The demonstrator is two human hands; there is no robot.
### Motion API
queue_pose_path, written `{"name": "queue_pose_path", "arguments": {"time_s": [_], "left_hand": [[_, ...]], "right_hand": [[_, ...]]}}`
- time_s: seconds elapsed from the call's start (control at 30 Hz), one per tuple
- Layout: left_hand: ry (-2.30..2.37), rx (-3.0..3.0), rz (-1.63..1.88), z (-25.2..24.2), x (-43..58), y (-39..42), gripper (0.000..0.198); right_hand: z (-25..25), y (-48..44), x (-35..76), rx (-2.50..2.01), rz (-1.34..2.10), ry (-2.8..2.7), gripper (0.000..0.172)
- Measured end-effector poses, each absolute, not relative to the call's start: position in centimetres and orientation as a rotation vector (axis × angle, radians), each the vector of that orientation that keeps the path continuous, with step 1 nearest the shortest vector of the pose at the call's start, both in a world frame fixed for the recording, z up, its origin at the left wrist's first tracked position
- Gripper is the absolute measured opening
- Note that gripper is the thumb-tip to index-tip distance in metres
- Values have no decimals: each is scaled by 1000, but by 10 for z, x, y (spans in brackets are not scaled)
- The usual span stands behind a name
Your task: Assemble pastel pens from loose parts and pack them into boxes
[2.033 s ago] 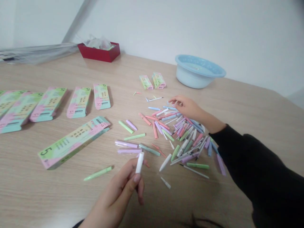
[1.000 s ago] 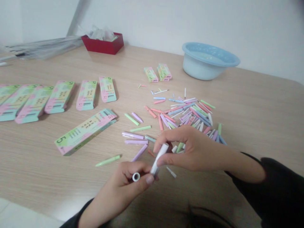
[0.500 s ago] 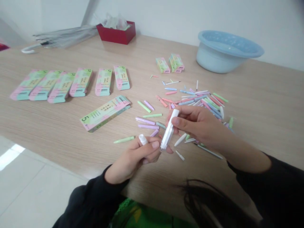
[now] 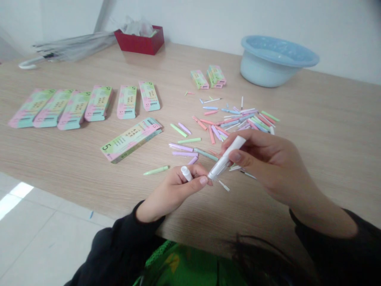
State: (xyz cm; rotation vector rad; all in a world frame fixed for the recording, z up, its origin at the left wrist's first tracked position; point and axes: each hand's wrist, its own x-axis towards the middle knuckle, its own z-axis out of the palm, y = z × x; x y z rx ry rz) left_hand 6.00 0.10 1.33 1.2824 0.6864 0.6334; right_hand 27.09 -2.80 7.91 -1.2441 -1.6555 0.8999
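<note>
My left hand (image 4: 175, 188) is closed around a white pen part (image 4: 186, 173), whose rounded end sticks up above the fingers. Between thumb and fingers, my right hand (image 4: 272, 171) grips a white pen cap (image 4: 228, 156) with a clear clip along its side. The cap's lower end meets my left thumb and fingertip; whether something joins the two pieces there is hidden. Just beyond my hands lies a loose pile of pastel pen parts (image 4: 250, 119). A small white piece (image 4: 224, 185) rests on the table below the cap.
Several pastel pen boxes (image 4: 127, 102) line the left side, one long box (image 4: 132, 140) nearer me. More boxes (image 4: 216, 75) stand at the back, by a blue basin (image 4: 278, 59). A red box (image 4: 138, 43) and a clear umbrella (image 4: 77, 45) sit far left.
The cap in my right hand has tilted further over to the right, and that hand has shifted right. My left hand has moved slightly right, still holding the white part. The view has shifted slightly.
</note>
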Motion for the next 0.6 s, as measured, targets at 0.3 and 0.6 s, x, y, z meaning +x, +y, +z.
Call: {"name": "queue_pose_path", "arguments": {"time_s": [0.3, 0.6], "left_hand": [[712, 1278, 632, 10, 58, 1, 21], [711, 1315, 670, 9, 60, 1, 22]], "right_hand": [[86, -64, 269, -1064, 341, -2096, 27], [94, -68, 266, -1074, 230, -2162, 28]]}}
